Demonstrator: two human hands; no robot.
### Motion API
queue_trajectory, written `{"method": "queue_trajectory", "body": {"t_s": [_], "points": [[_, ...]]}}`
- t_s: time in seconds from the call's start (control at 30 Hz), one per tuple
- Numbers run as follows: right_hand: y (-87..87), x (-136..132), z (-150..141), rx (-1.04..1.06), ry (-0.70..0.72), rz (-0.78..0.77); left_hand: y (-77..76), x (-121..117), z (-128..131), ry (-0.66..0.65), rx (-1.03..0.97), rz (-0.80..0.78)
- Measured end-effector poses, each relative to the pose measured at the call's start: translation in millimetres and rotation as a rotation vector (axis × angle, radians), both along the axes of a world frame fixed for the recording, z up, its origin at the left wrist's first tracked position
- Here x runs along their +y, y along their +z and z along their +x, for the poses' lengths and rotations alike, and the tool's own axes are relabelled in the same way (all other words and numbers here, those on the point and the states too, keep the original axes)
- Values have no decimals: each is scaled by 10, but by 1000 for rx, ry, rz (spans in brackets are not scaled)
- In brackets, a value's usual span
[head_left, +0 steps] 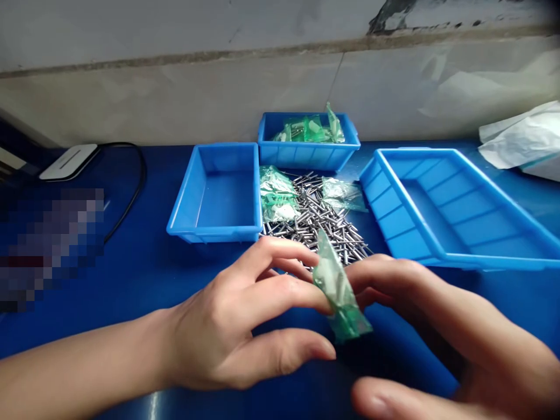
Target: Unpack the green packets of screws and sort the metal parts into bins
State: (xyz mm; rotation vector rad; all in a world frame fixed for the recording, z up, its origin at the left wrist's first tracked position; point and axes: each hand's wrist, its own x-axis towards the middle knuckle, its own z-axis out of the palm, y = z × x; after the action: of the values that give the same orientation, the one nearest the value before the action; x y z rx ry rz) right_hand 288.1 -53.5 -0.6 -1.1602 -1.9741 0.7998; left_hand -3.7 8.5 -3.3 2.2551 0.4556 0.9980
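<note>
Left grip (227, 309) and right grip (476, 329) share one small green bag (335, 280), lower centre-right of frame, held up between the fingers of both. Fingers press from either side; both thumbs stand off the plastic, so the hold looks light. Can't tell which side takes more of the weight.

Handling, my judgement: bring each thumb in opposite its fingers, pinch near the edges, keep the middle unsqueezed. Thin film probably creases and slips, so even tension on both sides beats a hard press. Best kept over the near worktop (144, 262), clear of the loose metal pins (336, 230) just beyond, where a dropped bag could get mixed in.

Bag looks: see-through green film, narrow, tilted, top leaning left, lower end darker green and folded-looking. Pale patch mid-face; blur, contents not readable. Similar look: crumpled green bag (279, 195) at frame centre, paler bag (344, 194) right of it, and more bags (306, 129) in the blue bin (306, 154), upper centre.
</note>
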Motion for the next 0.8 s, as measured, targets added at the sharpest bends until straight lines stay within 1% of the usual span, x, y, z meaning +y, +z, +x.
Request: {"method": "queue_trajectory", "body": {"t_s": [0.03, 0.07, 0.1, 0.13, 0.23, 0.27, 0.3, 0.4, 0.43, 0.5, 0.57, 0.67, 0.8], "points": [[-4, -11, 28, -29, -10, 0, -6, -2, -2, 9, -13, 30], [-11, -22, 59, -55, -28, -3, -14, -7, 2, -5, 54, 27], [-20, -32, 90, -76, -53, -1, -22, -12, 12, 9, 59, 35], [-30, -39, 117, -90, -76, 6, -31, -17, 27, 30, 47, 11], [-41, -27, 140, -78, -137, 24, -30, -16, 84, 165, -78, -145], [-35, -8, 129, -63, -147, 14, -18, -8, 99, 171, -76, -184], [-24, 17, 112, -41, -145, 6, 1, 3, 109, 149, -50, -207], [20, 109, 70, -12, -88, 4, 68, 27, 115, 34, 31, -173], [34, 135, 66, -19, -59, 9, 85, 26, 112, 31, 34, -155], [60, 170, 75, -51, -42, 32, 104, 11, 102, 88, 8, -153], [77, 178, 95, -78, -69, 74, 108, -10, 90, 135, -30, -201], [77, 161, 110, -74, -52, 137, 104, -7, 69, 120, -85, -228], [30, 148, 64, -129, 76, 194, 72, 50, 35, 46, -105, -55]]}}
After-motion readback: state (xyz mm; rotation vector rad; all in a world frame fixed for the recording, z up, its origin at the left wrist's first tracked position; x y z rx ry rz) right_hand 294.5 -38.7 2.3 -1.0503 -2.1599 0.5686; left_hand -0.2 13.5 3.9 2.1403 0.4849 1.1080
